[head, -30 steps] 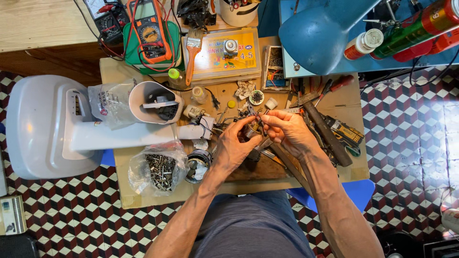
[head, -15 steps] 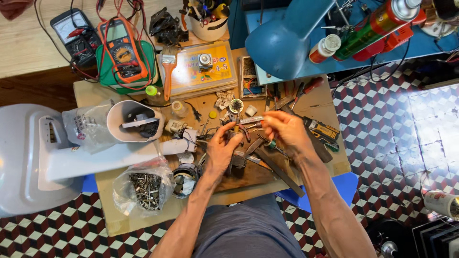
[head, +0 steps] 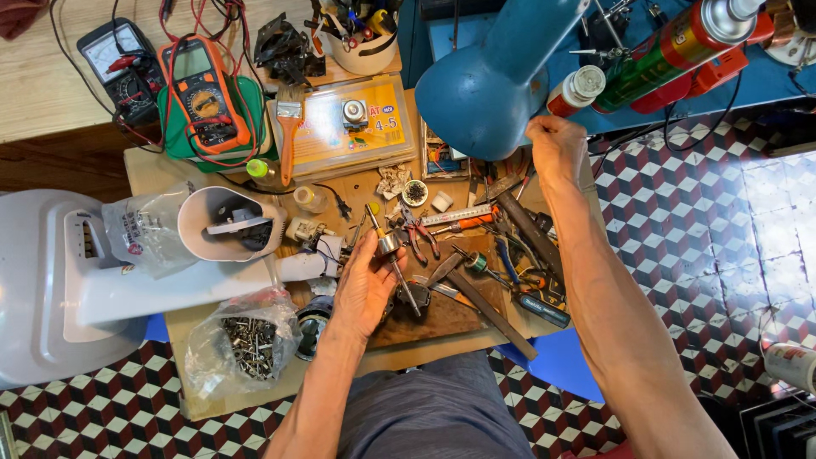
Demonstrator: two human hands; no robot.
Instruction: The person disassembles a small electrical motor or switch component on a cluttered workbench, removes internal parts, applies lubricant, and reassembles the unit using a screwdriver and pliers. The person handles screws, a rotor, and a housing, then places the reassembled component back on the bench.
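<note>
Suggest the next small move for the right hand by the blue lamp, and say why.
Probably tilt the blue lamp toward the left hand. The right hand rests at the shade's rim, whether gripping it is unclear, while the left hand holds a small metal shaft part over the wooden board. More light there would likely help.

The left hand (head: 364, 289) lies palm up over the workbench (head: 170, 170) and holds a small motor rotor (head: 393, 251) with a thin shaft. The right hand (head: 557, 149) is raised at the rim of the blue lamp (head: 489, 72), well apart from the left. Pliers (head: 416, 234) and screwdrivers (head: 527, 297) lie between them. A bag of screws (head: 246, 344) sits near the left forearm.
</note>
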